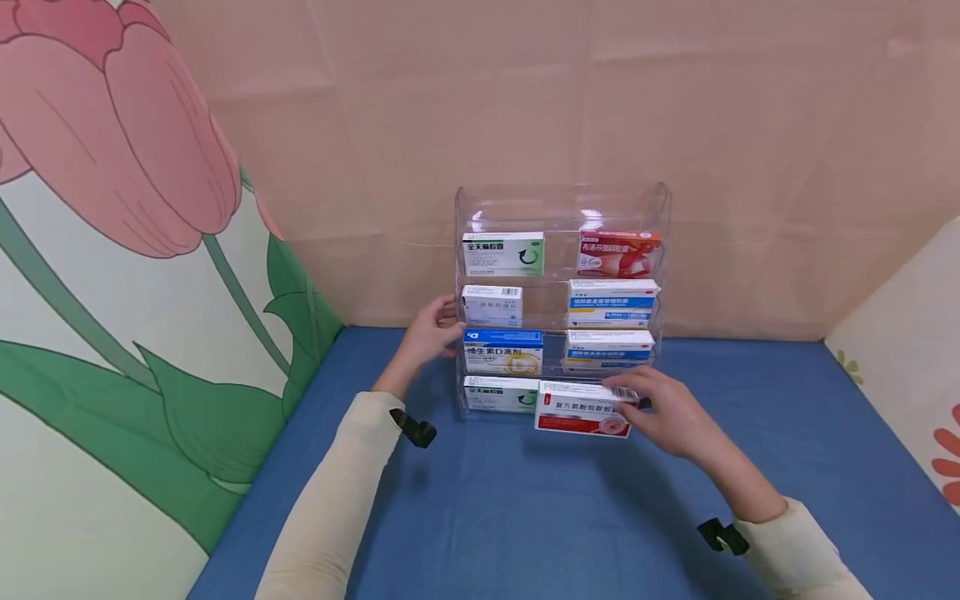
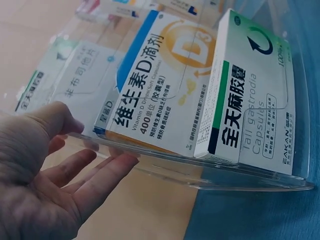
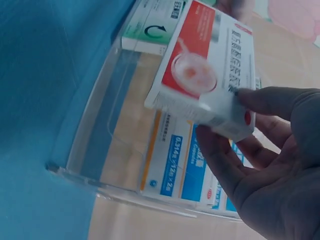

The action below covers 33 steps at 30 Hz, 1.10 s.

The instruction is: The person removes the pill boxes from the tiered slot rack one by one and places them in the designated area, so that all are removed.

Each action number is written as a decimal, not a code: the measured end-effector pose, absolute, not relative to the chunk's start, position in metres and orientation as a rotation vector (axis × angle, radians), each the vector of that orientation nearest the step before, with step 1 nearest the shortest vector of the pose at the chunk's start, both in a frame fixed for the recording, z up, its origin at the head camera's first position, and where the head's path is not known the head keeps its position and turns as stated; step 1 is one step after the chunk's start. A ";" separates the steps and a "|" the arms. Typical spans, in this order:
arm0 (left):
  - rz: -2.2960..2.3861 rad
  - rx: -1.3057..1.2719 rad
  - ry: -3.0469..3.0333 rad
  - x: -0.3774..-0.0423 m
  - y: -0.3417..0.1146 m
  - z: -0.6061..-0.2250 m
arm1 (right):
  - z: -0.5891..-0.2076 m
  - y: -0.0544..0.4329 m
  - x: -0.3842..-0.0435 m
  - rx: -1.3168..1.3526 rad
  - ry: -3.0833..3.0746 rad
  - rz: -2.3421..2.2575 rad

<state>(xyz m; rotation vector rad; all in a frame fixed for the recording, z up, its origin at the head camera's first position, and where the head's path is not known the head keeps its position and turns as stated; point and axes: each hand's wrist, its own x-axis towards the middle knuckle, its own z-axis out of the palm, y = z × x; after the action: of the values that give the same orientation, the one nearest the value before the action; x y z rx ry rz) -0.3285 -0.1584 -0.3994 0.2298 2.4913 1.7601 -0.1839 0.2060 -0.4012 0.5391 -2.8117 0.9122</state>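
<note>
A clear tiered display rack (image 1: 555,223) stands upright, holding medicine boxes in two columns. At its left side is my left hand (image 1: 433,333); the left wrist view shows the thumb over the side edge and the other fingers along the outer side, steadying the rack. My right hand (image 1: 663,408) pinches a white and red medicine box (image 1: 581,414) by its right end, thumb on the printed face. This box is tilted in front of the lowest tier, overlapping the right end of a green and white box (image 1: 498,394). In the right wrist view the lowest tier's right part shows bare behind it.
Above on the left are a vitamin D box (image 1: 502,352), a pale box (image 1: 492,308) and another green-white box (image 1: 502,257). On the right sit two blue-white boxes (image 1: 611,304) and a red box (image 1: 619,254). A blue cloth (image 1: 495,517) covers the table before a peach backdrop.
</note>
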 end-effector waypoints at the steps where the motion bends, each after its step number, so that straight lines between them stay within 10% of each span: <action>1: 1.756 0.225 2.490 -0.329 -0.158 -0.399 | -0.402 0.206 -0.184 0.552 -2.815 0.937; 33: 1.772 0.185 2.368 -0.329 -0.159 -0.396 | -0.457 0.169 -0.209 0.662 -3.057 1.656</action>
<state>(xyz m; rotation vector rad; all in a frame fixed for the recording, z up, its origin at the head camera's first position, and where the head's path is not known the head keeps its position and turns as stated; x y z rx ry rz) -0.3290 -0.1593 -0.3959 0.1853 2.3684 1.7723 -0.2094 0.1688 -0.4571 0.6616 -3.0574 1.6561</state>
